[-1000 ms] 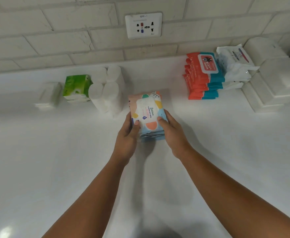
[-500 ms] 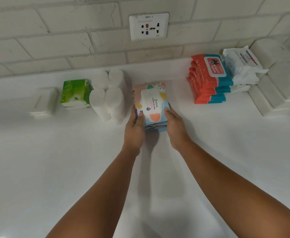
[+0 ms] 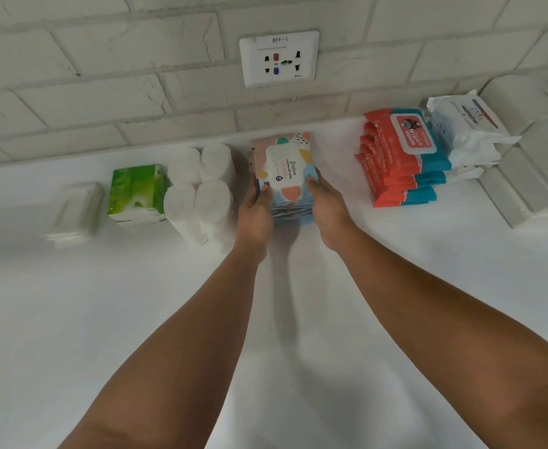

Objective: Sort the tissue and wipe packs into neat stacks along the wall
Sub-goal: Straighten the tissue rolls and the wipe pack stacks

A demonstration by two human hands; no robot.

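The step in hand looks like seating one stack in its place: the left hand [image 3: 255,212] and right hand [image 3: 326,209] clasp the two sides of a short pile of pastel, blob-patterned soft wipe packs [image 3: 287,171], thumbs on the top pack. The pile sits on the white tabletop [image 3: 136,319] close to the white brick wall [image 3: 104,92], between the cluster of upright white paper rolls [image 3: 201,186] and the stacked red-and-teal wipe packs [image 3: 399,157]. Next, I judge, the pile wants squaring up and a gentle push back, minding the rolls just beside the left hand, before letting go
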